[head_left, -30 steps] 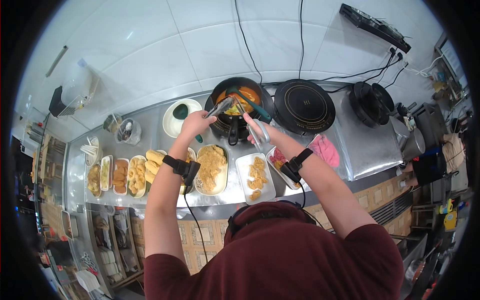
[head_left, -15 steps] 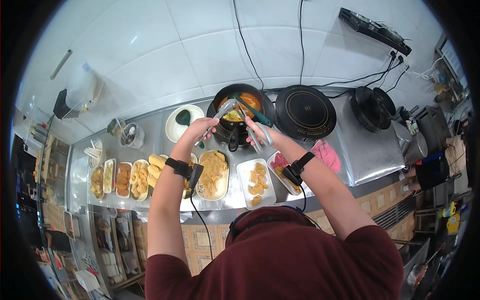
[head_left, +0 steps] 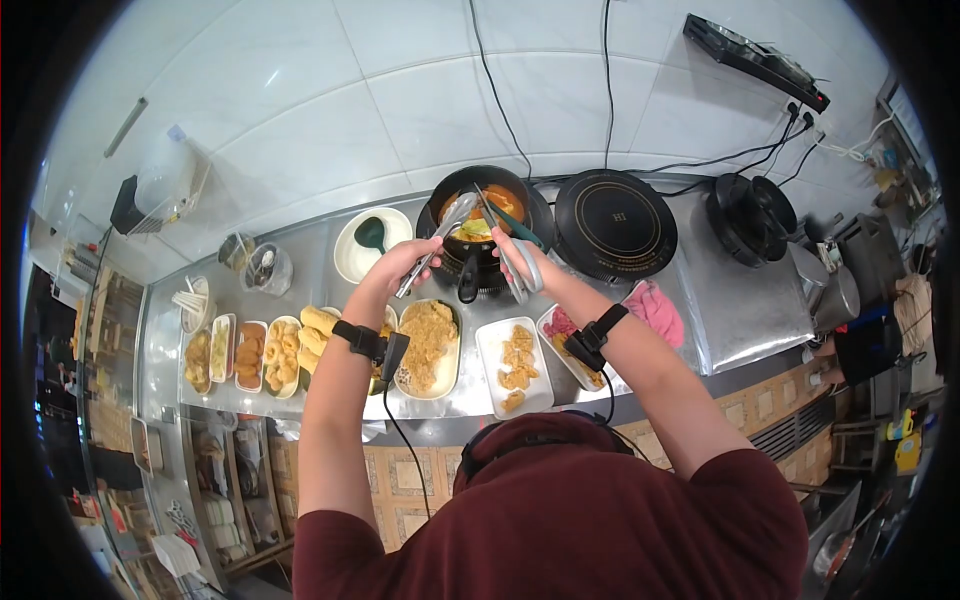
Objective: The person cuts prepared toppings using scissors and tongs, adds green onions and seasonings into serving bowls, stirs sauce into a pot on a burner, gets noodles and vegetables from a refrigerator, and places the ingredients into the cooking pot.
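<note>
A: What are the hands doing?
B: Both are grasping. The left hand [head_left: 415,264] grips metal tongs [head_left: 460,212]; the right hand [head_left: 509,258] has its fingers around the grey handles of a pair of scissors [head_left: 529,274].

A: Where do those tools point?
B: Away from the person, over the black pan [head_left: 478,174], tips close together. Whether the tongs pinch any food, I cannot tell.

A: And in the pan?
B: Orange-red soup with a yellow-green piece of food [head_left: 473,231] at the near side. A green utensil [head_left: 521,232] leans in, its handle out to the right.

A: What is around it?
B: To the left, a white bowl [head_left: 351,262] with a green ladle [head_left: 370,233]. Nearer, dishes of fried food [head_left: 428,343] line the steel desk [head_left: 745,325], and a pink cloth [head_left: 657,311] lies to the right.

A: Any writing?
B: The black cooktop [head_left: 615,245], right of the pan, has a central mark resembling "HI"; the print along its near edge is too small to read.
</note>
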Demonstrator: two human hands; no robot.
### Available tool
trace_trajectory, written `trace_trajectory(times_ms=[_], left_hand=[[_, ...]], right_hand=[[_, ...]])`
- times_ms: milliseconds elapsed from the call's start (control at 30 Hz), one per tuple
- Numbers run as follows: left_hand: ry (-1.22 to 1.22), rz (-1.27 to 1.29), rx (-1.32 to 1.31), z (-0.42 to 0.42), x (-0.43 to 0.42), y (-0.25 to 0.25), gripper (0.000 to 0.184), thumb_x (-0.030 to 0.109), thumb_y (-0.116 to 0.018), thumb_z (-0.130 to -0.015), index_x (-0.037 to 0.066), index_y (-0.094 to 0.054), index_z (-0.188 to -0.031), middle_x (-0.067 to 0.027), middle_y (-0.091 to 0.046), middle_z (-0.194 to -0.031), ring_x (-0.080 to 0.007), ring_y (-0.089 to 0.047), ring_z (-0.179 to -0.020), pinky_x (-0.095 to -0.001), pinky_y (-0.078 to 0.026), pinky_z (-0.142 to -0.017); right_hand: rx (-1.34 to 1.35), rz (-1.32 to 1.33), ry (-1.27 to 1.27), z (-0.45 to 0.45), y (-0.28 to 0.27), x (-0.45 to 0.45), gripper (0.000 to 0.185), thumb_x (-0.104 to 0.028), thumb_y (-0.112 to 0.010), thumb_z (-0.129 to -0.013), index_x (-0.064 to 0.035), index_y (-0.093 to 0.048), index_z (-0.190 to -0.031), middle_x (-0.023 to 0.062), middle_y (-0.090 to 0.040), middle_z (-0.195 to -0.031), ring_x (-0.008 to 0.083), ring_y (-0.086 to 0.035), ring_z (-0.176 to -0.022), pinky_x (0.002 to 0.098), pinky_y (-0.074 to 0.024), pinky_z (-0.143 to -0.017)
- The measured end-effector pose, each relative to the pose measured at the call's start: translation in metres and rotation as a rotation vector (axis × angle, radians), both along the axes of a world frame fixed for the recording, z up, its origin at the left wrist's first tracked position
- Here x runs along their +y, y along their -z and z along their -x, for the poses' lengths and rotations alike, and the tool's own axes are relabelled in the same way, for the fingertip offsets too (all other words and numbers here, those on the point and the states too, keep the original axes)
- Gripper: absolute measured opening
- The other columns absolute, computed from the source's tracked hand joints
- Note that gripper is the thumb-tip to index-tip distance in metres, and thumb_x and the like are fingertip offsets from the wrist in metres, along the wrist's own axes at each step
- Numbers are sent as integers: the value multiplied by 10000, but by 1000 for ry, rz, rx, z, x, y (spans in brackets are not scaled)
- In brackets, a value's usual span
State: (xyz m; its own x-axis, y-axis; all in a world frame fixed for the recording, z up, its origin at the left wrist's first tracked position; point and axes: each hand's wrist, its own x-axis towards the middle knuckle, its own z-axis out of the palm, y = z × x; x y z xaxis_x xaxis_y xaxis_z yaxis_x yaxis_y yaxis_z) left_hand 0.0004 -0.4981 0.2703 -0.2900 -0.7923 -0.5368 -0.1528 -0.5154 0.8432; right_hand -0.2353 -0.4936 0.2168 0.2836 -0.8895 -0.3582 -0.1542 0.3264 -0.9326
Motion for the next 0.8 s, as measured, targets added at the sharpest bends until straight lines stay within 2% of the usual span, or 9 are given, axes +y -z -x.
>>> trace_trajectory(times_ms=[167,467,667,700,800], left_hand=[[4,49,-13,2,0,1,267,311,-533,-854,45,-546,-867,12,-532,-658,-62,-465,-468,-186,-356,-374],[-4,-72,7,4,-8,25,286,336,-525,-859,52,-552,-880,16,-529,-662,-62,-461,-464,-190,-359,-376],[-65,-103,74,3,-12,28,295,337,-523,-859,47,-550,-905,20,-520,-668,-61,-449,-465,-189,-342,-372],[-41,-106,74,4,-12,27,295,337,-522,-860,47,-549,-907,19,-518,-667,-61,-447,-465,-188,-340,-372],[10,-116,82,6,-12,25,298,341,-513,-864,48,-546,-909,22,-508,-662,-59,-433,-460,-184,-328,-365]], right_hand=[[-69,-21,83,-6,0,3,767,-731,-393,-726,15,-495,-875,23,-453,-601,87,-449,-454,220,-366,-421],[-16,-31,49,2,15,0,736,-708,-439,-723,20,-516,-801,9,-417,-517,90,-398,-369,221,-320,-350],[-100,-189,-37,11,7,1,905,-794,-381,-662,39,-475,-1005,111,-553,-705,137,-528,-533,236,-434,-488],[-56,-173,-117,12,2,-1,973,-822,-348,-641,32,-430,-1099,151,-575,-808,158,-557,-616,253,-462,-565],[-40,-118,-10,6,-3,-1,918,-816,-364,-642,17,-467,-1016,106,-550,-735,143,-536,-576,245,-453,-529]])
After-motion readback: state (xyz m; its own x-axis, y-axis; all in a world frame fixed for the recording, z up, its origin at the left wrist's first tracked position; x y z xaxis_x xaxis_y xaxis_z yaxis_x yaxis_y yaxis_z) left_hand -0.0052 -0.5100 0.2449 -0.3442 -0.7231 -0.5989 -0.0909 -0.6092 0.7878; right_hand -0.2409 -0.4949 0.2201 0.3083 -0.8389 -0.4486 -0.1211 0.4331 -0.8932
